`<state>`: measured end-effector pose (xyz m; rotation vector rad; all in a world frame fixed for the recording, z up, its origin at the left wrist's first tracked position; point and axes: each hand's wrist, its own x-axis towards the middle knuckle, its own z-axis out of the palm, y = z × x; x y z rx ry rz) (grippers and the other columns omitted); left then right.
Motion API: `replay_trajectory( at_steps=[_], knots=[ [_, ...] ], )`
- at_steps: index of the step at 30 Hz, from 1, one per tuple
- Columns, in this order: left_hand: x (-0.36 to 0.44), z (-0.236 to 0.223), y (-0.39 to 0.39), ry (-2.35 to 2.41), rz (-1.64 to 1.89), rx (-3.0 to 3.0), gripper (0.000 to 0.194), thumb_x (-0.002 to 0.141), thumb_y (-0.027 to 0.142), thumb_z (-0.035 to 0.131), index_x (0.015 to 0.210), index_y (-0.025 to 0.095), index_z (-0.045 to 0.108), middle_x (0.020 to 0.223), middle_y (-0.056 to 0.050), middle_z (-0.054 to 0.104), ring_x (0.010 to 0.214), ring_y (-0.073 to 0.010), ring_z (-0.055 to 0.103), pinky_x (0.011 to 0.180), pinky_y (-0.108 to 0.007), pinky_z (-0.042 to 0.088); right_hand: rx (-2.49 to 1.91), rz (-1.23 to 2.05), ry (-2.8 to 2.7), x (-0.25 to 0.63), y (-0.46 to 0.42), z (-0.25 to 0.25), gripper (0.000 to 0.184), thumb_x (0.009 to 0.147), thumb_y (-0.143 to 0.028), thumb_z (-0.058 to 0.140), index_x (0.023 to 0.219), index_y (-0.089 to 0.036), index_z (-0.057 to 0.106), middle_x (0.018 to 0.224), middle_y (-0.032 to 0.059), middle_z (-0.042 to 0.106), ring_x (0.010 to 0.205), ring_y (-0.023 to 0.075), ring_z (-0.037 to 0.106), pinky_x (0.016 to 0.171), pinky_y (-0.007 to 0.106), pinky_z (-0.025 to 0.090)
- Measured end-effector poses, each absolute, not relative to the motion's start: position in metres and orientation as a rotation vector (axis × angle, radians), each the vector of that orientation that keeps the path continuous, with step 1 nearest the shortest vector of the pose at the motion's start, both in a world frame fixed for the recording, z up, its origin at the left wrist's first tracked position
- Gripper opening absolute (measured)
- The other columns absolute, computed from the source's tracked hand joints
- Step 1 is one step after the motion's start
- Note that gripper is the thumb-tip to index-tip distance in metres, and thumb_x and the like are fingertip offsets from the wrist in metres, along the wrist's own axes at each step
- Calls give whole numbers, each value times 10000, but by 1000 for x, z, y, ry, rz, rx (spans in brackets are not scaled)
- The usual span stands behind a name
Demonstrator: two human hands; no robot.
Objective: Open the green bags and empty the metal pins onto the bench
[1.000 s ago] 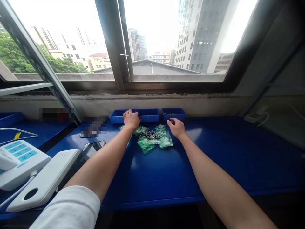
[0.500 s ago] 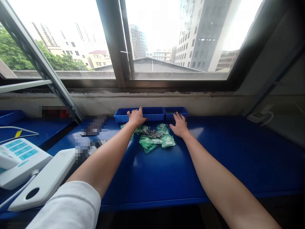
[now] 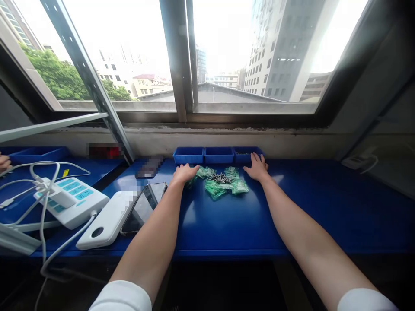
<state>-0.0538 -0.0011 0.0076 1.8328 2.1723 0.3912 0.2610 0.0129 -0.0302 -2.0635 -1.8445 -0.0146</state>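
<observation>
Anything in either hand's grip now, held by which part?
The right hand seems to touch the rightmost blue bin at its front; a grip cannot be told. The left hand holds nothing visible.

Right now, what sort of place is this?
Probably a workshop, at a small-parts workbench: three blue bins stand in a row, a heap of slim metal pieces lies among green packets, and a power strip sits at the left.

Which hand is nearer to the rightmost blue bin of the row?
Right. The right hand is at the front rim of the rightmost bin; the left hand is farther left, in front of the leftmost bin.
</observation>
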Motion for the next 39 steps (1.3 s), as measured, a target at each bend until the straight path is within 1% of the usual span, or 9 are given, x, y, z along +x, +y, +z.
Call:
replay_trajectory(
  at_steps=[3,6,9,15,19,25,30,33,39],
  knots=[
    [-43,-5,0,2161,394,1852,810,783,660,318,1339,76,401,1422,-233,324,1306,-382,297,1004,-455,302,-2027,-116,-1819,258,9,-27,696,788,-491,450,1394,-203,263,1407,126,290,1302,321,171,980,480,256],
    [-34,-13,1,2152,497,1901,788,794,626,348,1343,62,375,1389,-246,368,1282,-372,339,1002,-440,305,-2029,-203,-1764,252,4,-22,588,777,-508,477,1282,-213,422,1288,139,370,1212,322,266,930,469,263],
    [-28,-15,-1,2113,598,1945,786,795,608,380,1353,56,336,1339,-243,435,1244,-348,400,966,-405,350,-2071,-267,-1664,249,1,-19,494,755,-507,526,1150,-211,515,1197,137,426,1161,323,295,898,472,248],
    [-20,-13,-7,2138,624,2002,703,810,652,302,1240,125,480,1205,-202,568,1128,-348,512,882,-410,399,-2152,-250,-1524,254,1,-20,359,768,-410,560,1047,-183,558,1070,124,539,1071,306,357,854,478,232],
    [-18,-13,-5,2078,650,2043,759,821,676,208,1281,127,456,1206,-180,583,1135,-333,516,905,-402,379,-2131,-239,-1477,258,1,-23,292,775,-412,558,960,-191,605,1026,119,569,1058,316,343,821,474,231],
    [-23,-10,-2,1999,709,2144,713,838,633,258,1315,127,418,1272,-169,538,1207,-312,456,986,-424,303,-1950,-361,-1436,256,-7,-19,271,795,-383,520,954,-189,624,1038,127,565,1054,305,317,817,466,215],
    [-20,-3,-8,1998,1083,2125,537,874,534,301,1199,169,524,1217,-124,581,1159,-271,490,965,-394,329,-1808,-446,-1440,245,-22,-3,286,805,-388,495,978,-196,618,1031,127,562,1044,305,326,830,461,202],
    [-14,3,-16,1855,1158,2187,480,878,519,322,1100,189,590,1119,-89,637,1090,-252,533,950,-383,338,-1747,-478,-1472,231,-33,9,286,809,-385,492,982,-196,620,1028,124,564,1048,309,336,847,448,196],
    [-1,16,-28,1549,1123,1977,600,886,590,190,1069,225,629,986,-40,686,998,-225,585,874,-323,401,-1647,-432,-1667,197,-53,19,234,803,-310,503,971,-233,646,995,99,581,1058,308,356,877,422,187]
  ],
)
